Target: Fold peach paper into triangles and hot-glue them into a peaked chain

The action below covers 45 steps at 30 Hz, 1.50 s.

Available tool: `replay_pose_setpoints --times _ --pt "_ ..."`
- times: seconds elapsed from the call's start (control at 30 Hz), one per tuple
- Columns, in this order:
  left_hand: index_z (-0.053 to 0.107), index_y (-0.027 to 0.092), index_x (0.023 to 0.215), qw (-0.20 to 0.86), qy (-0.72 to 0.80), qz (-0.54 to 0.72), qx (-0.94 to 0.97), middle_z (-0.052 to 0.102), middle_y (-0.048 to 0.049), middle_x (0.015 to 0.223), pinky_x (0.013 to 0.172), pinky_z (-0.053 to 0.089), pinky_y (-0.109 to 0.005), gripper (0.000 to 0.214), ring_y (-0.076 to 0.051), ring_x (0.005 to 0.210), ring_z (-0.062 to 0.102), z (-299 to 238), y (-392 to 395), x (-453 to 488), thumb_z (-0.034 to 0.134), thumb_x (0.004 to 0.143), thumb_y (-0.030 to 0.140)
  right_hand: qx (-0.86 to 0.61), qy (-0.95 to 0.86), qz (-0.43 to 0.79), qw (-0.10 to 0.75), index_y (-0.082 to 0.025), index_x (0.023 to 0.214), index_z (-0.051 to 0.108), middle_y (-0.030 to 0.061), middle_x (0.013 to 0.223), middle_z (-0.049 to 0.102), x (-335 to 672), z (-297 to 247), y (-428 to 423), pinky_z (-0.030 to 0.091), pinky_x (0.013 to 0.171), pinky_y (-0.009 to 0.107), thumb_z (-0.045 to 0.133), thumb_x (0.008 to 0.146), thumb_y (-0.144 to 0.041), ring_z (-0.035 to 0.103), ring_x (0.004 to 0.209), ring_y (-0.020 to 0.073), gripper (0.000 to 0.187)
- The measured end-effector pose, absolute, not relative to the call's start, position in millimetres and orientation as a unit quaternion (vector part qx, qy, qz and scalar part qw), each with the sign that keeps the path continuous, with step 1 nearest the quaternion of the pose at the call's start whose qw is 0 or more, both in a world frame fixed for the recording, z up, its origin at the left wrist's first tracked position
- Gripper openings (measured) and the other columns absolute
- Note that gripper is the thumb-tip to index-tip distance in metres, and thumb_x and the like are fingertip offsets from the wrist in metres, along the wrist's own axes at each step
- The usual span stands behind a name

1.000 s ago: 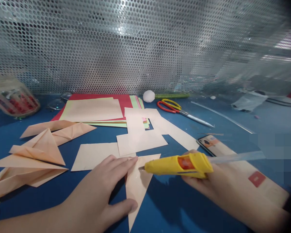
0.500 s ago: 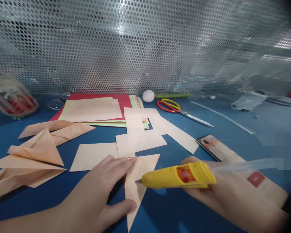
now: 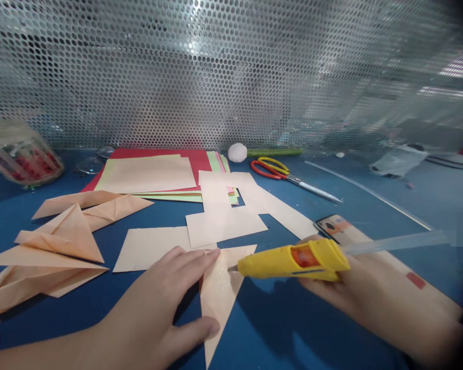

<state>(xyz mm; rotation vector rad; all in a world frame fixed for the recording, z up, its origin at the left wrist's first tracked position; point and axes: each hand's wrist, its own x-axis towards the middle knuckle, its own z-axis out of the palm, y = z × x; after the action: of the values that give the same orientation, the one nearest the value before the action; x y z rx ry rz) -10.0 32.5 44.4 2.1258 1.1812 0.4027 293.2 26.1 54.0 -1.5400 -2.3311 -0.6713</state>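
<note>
My right hand [image 3: 332, 288] is wrapped round a yellow hot glue gun [image 3: 289, 261], with a clear glue stick [image 3: 401, 241] jutting from its rear. The gun's metal nozzle hangs over the upper part of a peach paper triangle [image 3: 219, 303], where a shiny streak of glue shows. Flat on the triangle's left edge rest the fingertips and thumb of my left hand [image 3: 170, 298], fingers stretched out. Several cream paper rectangles [image 3: 227, 224] lie overlapping just beyond it. Folded peach paper pieces [image 3: 65, 236] sit to the left.
Behind the rectangles is a stack of coloured paper [image 3: 150, 172]. Farther back lie a white ball [image 3: 237, 152], a green stick [image 3: 273, 152] and red-and-yellow-handled scissors [image 3: 278, 169]. A phone [image 3: 339, 228] is near my right hand. A jar [image 3: 23, 154] stands far left, before a perforated metal screen [image 3: 170, 77].
The glue gun in my right hand has moved up and slightly right across the paper triangle. More glue shines on the paper. My left hand stays on its edge.
</note>
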Motion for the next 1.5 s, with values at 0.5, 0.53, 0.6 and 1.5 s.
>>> replay_pose_setpoints --times 0.5,0.53,0.6,1.5 --pt "0.047 0.044 0.144 0.336 0.446 0.156 0.815 0.051 0.0119 0.152 0.126 0.02 -0.046 0.063 -0.02 0.143 0.044 41.8 34.5 -11.2 0.07 0.086 0.041 -0.426 -0.859 -0.247 0.141 -0.024 0.059 0.061 0.0088 0.055 0.07 295.4 57.2 29.6 0.049 0.036 0.026 0.025 0.105 -0.037 0.066 0.039 0.0179 0.059" --pt "0.047 0.044 0.144 0.335 0.446 0.156 0.815 0.051 0.0119 0.152 0.125 0.02 -0.046 0.063 -0.02 0.143 0.044 41.6 34.5 -11.4 0.07 0.085 0.041 -0.425 -0.86 -0.242 0.144 -0.024 0.059 0.061 0.0072 0.053 0.068 294.5 57.1 29.1 0.048 0.035 0.025 0.026 0.105 -0.036 0.065 0.038 0.0172 0.059" --pt "0.048 0.045 0.144 0.335 0.447 0.158 0.814 0.051 0.0122 0.151 0.125 0.022 -0.047 0.064 -0.021 0.142 0.045 41.1 34.6 -11.7 0.071 0.084 0.04 -0.424 -0.861 -0.234 0.153 -0.025 0.057 0.059 0.0021 0.045 0.063 291.9 56.1 27.5 0.046 0.033 0.024 0.026 0.105 -0.033 0.062 0.034 0.0155 0.059" --pt "0.049 0.04 0.145 0.327 0.435 0.163 0.823 0.052 0.0071 0.152 0.124 0.024 -0.048 0.062 -0.023 0.142 0.046 40.8 35.0 -10.7 0.07 0.087 0.039 -0.44 -0.865 -0.211 0.119 -0.023 0.06 0.061 0.0048 0.05 0.063 302.9 45.4 26.6 0.047 0.033 0.031 0.043 0.096 -0.03 0.066 0.044 0.0234 0.041"
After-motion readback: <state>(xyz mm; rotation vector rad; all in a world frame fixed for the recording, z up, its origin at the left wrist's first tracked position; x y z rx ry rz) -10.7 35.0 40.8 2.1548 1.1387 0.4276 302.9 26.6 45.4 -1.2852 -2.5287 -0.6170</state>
